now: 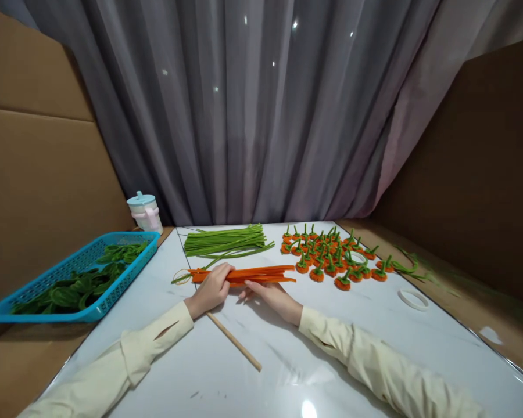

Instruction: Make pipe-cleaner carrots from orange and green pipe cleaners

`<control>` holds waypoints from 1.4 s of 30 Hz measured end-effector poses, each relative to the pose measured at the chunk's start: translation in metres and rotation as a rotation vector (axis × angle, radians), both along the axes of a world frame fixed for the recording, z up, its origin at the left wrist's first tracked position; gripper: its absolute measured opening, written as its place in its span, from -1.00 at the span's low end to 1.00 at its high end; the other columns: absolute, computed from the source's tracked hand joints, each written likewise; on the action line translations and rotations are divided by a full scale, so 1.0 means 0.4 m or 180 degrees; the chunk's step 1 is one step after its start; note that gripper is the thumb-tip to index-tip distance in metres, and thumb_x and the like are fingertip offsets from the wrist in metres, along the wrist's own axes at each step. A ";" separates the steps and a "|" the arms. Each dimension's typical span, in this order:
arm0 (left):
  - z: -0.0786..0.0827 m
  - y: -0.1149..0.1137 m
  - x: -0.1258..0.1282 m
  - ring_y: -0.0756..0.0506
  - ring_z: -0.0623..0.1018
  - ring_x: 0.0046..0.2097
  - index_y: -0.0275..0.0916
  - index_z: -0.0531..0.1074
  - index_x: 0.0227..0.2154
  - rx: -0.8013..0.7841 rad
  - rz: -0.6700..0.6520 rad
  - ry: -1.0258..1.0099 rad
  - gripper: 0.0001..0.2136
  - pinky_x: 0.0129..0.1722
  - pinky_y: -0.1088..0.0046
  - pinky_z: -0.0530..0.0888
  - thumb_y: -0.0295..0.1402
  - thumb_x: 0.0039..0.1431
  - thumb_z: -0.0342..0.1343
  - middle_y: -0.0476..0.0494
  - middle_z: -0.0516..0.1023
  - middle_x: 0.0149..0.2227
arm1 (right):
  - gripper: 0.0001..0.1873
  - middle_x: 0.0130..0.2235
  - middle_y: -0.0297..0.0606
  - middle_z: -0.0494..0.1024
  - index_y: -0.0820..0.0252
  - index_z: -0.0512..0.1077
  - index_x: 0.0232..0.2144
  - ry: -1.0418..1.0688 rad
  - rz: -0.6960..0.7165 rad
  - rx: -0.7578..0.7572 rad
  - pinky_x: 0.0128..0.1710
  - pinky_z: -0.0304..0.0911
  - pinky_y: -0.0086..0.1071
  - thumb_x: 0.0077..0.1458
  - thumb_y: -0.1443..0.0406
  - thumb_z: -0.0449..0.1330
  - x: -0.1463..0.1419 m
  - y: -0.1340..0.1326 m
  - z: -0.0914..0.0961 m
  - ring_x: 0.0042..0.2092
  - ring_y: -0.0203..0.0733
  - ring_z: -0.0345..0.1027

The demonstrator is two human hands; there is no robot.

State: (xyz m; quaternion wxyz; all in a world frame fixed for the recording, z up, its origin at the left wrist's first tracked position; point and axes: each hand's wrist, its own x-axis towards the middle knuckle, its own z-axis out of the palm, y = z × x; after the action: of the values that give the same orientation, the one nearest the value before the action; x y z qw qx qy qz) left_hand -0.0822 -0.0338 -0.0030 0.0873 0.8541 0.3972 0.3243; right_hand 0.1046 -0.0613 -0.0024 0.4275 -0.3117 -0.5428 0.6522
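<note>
A bundle of orange pipe cleaners [261, 273] lies across the middle of the white table [366, 331]. My left hand [210, 289] curls over the bundle's left end, fingers wrapped on the strands. My right hand [270, 296] rests beside it, its fingertips touching the bundle's near edge from below. A thin wooden stick [235, 341] lies on the table between my forearms. Both arms wear cream sleeves.
A bundle of green pipe cleaners [226, 240] lies behind the orange one. Several small orange-and-green pipe-cleaner pieces [326, 255] sit at the back right, with a white ring [413, 299] nearer. A blue basket [21, 305] of green loops and a lidded cup [145, 212] stand left.
</note>
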 end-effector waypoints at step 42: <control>0.248 -0.007 -0.065 0.05 0.27 -0.55 -0.28 0.30 -0.50 -0.2594 -0.0304 -0.0345 -0.72 -0.57 0.56 0.19 -0.12 0.00 0.08 0.04 0.30 -0.59 | -0.57 -0.18 0.10 0.50 0.45 0.40 -0.16 0.0246 0.0797 -0.1092 -0.12 0.32 -0.19 0.10 0.14 0.16 0.054 0.014 0.033 -0.24 -0.03 0.48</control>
State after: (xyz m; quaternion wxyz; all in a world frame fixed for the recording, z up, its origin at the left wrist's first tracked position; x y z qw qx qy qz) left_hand -0.1081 -0.0366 0.0963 0.4541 0.7488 0.4478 0.1806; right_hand 0.1260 -0.0558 0.0108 0.3044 -0.2848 -0.4416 0.7945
